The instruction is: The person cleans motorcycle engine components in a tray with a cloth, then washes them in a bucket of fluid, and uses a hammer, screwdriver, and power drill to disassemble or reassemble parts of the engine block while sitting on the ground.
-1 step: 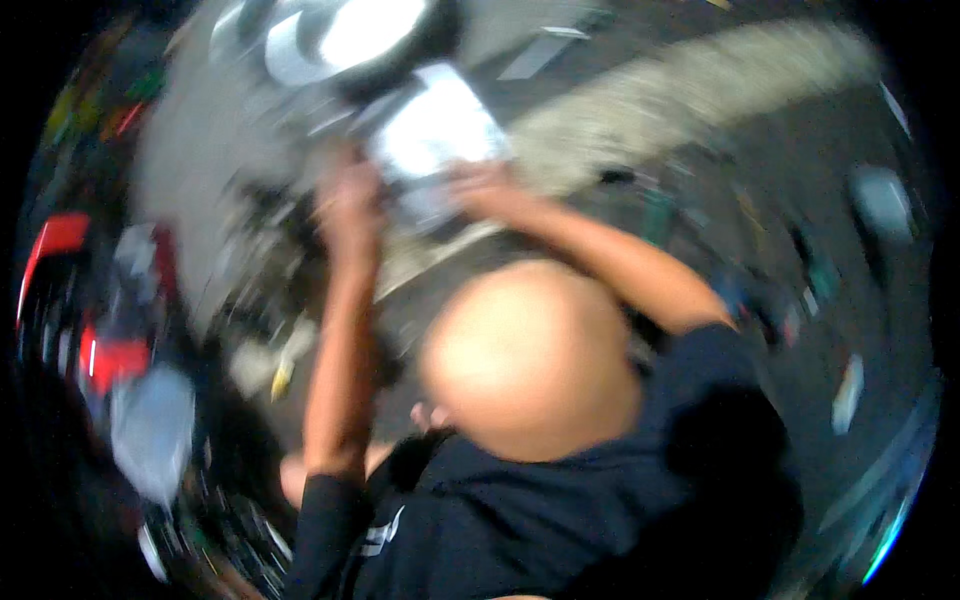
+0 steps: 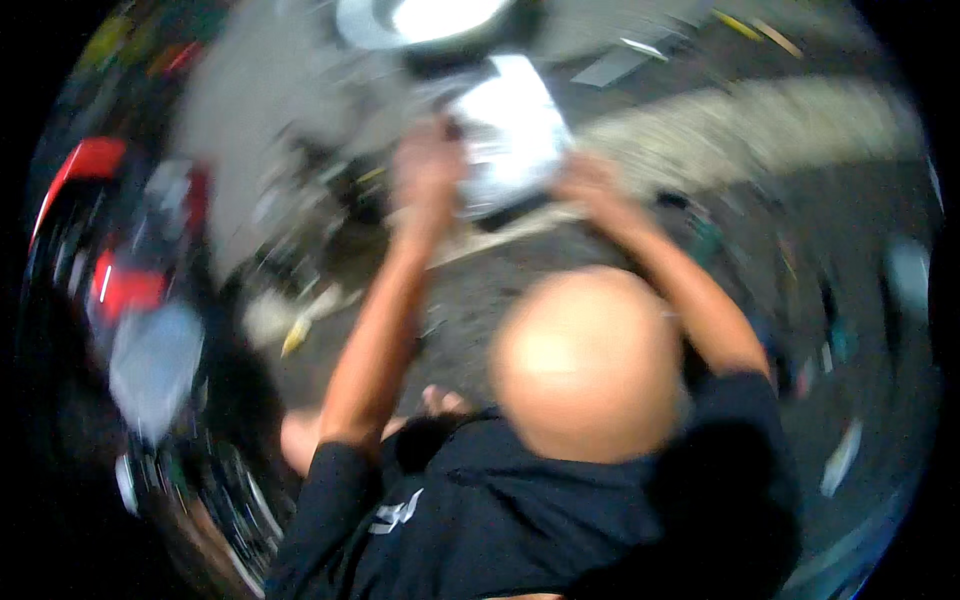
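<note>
A shiny, silvery-white rectangular panel (image 2: 515,135) is between my hands, its face glaring with light. My left hand (image 2: 428,165) grips its left edge, and my right hand (image 2: 588,183) is at its lower right edge with the fingers curled in against it. Motion blur smears both hands, and the panel hides some fingertips. Just beyond the panel lies a round thing with a bright middle and pale rim (image 2: 372,22), cut off by the top of the picture.
A pale concrete strip (image 2: 760,125) crosses the dark ground at the right. Left of my hands is a blurred heap of metal-like parts (image 2: 300,205), with a small yellow thing (image 2: 295,335) nearer. Red objects (image 2: 130,280) and a greyish bag-like shape (image 2: 155,365) stand far left. My bent knee (image 2: 590,360) rises in front.
The whole view has swung, so my hands, the panel and the round thing appear farther right. Both hands stay at the panel, the right one now nearer its edge.
</note>
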A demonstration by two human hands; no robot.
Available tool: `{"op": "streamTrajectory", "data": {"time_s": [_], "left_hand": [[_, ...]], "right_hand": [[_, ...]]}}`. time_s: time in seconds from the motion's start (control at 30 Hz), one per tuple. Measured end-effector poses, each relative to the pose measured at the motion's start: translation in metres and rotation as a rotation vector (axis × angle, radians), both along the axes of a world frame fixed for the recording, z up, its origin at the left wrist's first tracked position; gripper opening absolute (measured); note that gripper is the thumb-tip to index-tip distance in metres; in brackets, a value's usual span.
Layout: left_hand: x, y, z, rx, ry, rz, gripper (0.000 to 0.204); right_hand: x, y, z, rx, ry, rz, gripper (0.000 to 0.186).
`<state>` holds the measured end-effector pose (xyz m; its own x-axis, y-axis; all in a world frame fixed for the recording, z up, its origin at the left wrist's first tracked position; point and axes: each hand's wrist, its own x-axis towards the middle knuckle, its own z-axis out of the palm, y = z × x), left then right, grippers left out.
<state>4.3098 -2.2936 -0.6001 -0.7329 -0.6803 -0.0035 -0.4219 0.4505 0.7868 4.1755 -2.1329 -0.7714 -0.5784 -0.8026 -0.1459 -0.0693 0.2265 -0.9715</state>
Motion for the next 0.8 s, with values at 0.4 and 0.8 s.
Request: {"op": "streamTrajectory", "data": {"time_s": [0.4, 0.8], "left_hand": [[0.031, 0.011, -0.013, -0.406, -0.254, -0.486, 0.039], [0.072, -0.048, -0.018, -0.460, -0.363, -0.406, 0.044]], "right_hand": [[-0.143, 0.396, -0.100, 1.170, 0.903, -0.293, 0.063], [-0.113, 0.302, -0.039, 0.694, 0.422, -0.567, 0.054]]}}
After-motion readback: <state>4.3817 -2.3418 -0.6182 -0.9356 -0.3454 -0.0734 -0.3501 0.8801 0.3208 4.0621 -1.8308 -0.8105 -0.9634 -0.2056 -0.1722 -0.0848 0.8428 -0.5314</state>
